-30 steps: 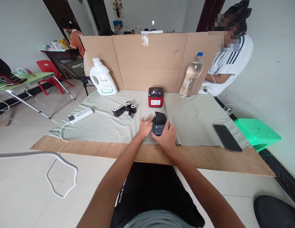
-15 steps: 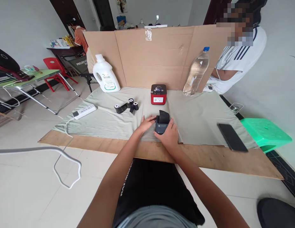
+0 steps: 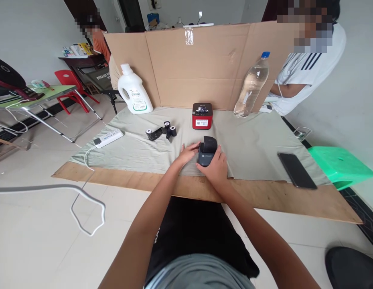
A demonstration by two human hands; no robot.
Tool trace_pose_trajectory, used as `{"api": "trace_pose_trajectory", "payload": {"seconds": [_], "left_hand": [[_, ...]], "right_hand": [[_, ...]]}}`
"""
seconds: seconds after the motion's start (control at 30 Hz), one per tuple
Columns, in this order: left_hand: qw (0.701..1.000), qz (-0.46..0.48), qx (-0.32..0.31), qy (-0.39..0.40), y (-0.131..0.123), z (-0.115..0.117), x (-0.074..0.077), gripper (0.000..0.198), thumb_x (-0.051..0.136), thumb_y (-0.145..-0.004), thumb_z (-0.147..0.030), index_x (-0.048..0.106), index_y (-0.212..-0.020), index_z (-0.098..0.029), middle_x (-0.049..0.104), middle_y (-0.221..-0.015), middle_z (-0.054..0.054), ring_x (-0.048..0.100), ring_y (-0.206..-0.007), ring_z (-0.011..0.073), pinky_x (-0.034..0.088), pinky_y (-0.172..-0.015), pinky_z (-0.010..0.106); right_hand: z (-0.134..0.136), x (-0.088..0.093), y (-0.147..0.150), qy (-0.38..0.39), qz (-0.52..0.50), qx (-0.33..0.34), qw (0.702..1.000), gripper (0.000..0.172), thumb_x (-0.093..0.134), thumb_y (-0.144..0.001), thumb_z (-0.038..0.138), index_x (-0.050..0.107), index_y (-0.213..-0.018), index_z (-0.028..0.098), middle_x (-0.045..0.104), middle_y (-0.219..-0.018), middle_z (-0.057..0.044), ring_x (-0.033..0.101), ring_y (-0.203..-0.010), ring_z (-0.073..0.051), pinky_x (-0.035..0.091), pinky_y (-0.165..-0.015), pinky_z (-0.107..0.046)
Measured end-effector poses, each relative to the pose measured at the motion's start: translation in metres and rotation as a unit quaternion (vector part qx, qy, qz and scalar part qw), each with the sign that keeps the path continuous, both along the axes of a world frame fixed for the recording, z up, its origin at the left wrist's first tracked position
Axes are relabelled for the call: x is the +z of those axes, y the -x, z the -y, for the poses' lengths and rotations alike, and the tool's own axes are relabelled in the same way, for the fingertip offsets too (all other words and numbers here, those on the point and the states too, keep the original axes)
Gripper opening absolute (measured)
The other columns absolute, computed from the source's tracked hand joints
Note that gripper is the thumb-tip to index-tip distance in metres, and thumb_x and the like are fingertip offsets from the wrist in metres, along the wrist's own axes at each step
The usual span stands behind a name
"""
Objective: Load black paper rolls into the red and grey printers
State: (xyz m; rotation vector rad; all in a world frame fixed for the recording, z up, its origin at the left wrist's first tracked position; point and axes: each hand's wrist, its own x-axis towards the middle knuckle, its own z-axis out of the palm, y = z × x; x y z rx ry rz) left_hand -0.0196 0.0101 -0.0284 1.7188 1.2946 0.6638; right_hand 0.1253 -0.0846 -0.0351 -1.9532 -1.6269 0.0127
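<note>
From the head camera, the right hand wraps around a small dark printer with its lid up on the grey cloth, while the left hand touches its side with loose, open fingers.

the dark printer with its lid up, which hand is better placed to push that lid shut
Probably the left hand. Its fingers rest free at the side of the small dark printer, beside the raised lid. The right hand wraps the body from the front, steadying it.
</note>
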Motion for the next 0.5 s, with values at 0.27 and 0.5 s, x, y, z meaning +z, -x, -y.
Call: {"api": "trace_pose_trajectory", "payload": {"seconds": [0.27,0.5], "left_hand": [[1.000,-0.011,0.003,-0.005,-0.001,0.006,0.010,0.056,0.038,-0.097,-0.045,0.054,-0.150,-0.035,0.050,-0.160,-0.005,0.030,-0.159,0.0207,-0.009,-0.133,0.049],[0.996,-0.041,-0.076,-0.011,0.006,-0.016,0.013,0.057,0.039,-0.099,-0.057,0.053,-0.149,-0.035,0.053,-0.158,-0.001,0.033,-0.158,0.0261,-0.006,-0.132,0.056]], "right_hand": [[-0.002,0.000,-0.003,-0.002,-0.011,0.008,1.000,0.126,0.082,-0.070,0.058,0.012,-0.161,0.006,0.055,-0.127,-0.023,0.057,-0.116,-0.039,0.048,-0.099,-0.049],[-0.002,0.000,-0.003,-0.008,-0.019,0.007,1.000,0.125,0.080,-0.073,0.059,0.007,-0.161,0.009,0.055,-0.128,-0.023,0.058,-0.114,-0.039,0.049,-0.097,-0.050]]}}
